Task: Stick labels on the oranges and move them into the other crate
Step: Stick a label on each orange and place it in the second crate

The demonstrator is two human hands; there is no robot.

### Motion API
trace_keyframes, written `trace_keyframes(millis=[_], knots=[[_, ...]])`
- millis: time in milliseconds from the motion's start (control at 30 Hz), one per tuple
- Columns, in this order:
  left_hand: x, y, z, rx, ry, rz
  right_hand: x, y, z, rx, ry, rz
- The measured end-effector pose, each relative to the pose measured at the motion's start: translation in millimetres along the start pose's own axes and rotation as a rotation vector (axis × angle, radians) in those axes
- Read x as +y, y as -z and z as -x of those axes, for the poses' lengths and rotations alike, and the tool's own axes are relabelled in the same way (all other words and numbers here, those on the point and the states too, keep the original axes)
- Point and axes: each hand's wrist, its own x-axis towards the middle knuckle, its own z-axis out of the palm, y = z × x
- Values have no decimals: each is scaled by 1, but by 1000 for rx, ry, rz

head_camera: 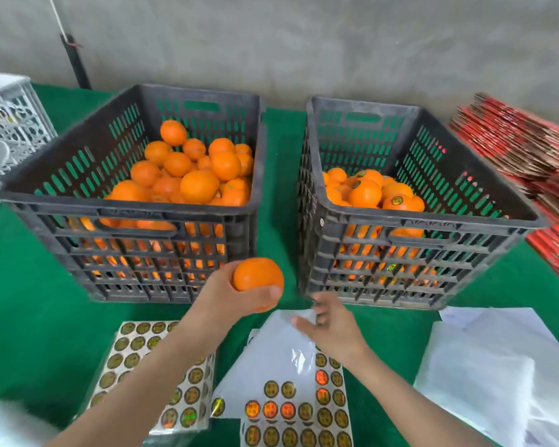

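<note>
My left hand [239,296] grips an unlabelled orange [257,275] in the air in front of the gap between two black crates. The left crate [136,214] is piled with plain oranges [191,169]. The right crate [433,221] holds oranges with round dark labels [378,191] on them. My right hand [333,327] hovers with fingers spread over a partly used label sheet [291,401]; it is blurred, and I cannot see anything between its fingers.
A second full sheet of round gold labels [149,366] lies under my left forearm. White backing papers [504,366] lie at the right on the green cloth. Red flat boxes [530,150] are stacked far right. A white crate [10,124] stands far left.
</note>
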Motion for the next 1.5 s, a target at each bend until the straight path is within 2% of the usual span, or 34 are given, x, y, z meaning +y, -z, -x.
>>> trace_keyframes(millis=[67,133,333,467,533,633,767,967,1067,1200,1400,1500], knots=[[-17,-6,-3,-3,136,168,13,-8,10,-111,-124,-192],[-29,-8,-6,14,195,216,18,-15,14,-138,-181,-312],[-43,2,-8,4,271,236,0,4,4,14,-102,-588],[-49,1,-6,64,223,279,2,12,4,161,-37,-788],[-51,1,-4,72,241,318,6,15,4,174,-23,-825],[-54,7,-6,31,355,424,13,23,2,100,-36,-881],[-49,7,-11,-108,525,612,21,35,-6,-12,-54,-981],[-56,-14,-13,-240,617,589,26,43,-13,-273,-27,-1233],[-60,-25,-10,-296,643,668,29,43,-15,-329,-32,-1255],[-60,-29,-9,-299,610,719,35,42,-18,-310,-24,-1178],[-58,-26,-1,-366,560,723,43,41,-22,-122,-56,-1004],[-58,-29,1,-294,534,713,42,39,-23,-25,-60,-800]])
